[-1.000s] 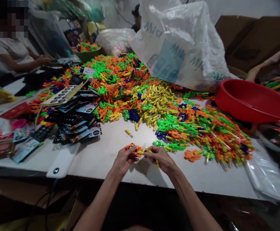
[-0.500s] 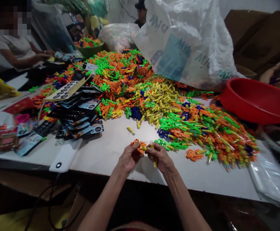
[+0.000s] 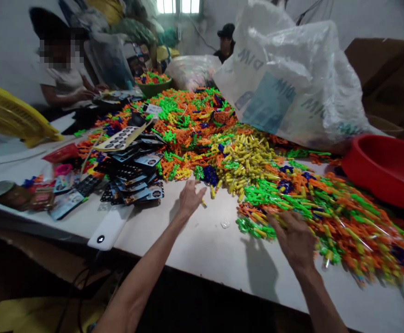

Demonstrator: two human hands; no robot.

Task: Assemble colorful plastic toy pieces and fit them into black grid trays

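My left hand (image 3: 191, 199) is over the white table (image 3: 195, 240), its fingers stretched out and apart. Just by its fingertips lies a small yellow tube (image 3: 204, 202). My right hand (image 3: 295, 238), somewhat blurred, is at the near edge of a pile of orange and green plastic toy figures with yellow tubes (image 3: 340, 217). Its thumb and fingers look spread, with nothing plainly held. Between the hands, a small clear plastic piece (image 3: 225, 224) rests on the table. Beyond them is a heap of loose yellow tubes (image 3: 247, 159).
Stacked black and blue cards (image 3: 132, 180) and a white power bank (image 3: 110, 229) with a cable are on the left. A red basin (image 3: 371, 171) stands at right, before a large white sack (image 3: 292, 92). A yellow fan (image 3: 15, 113) and two people are farther back.
My hands have moved apart from the orange figure and yellow tube they held together. The left went forward to the loose tube; the right went to the pile. The view has tilted up.
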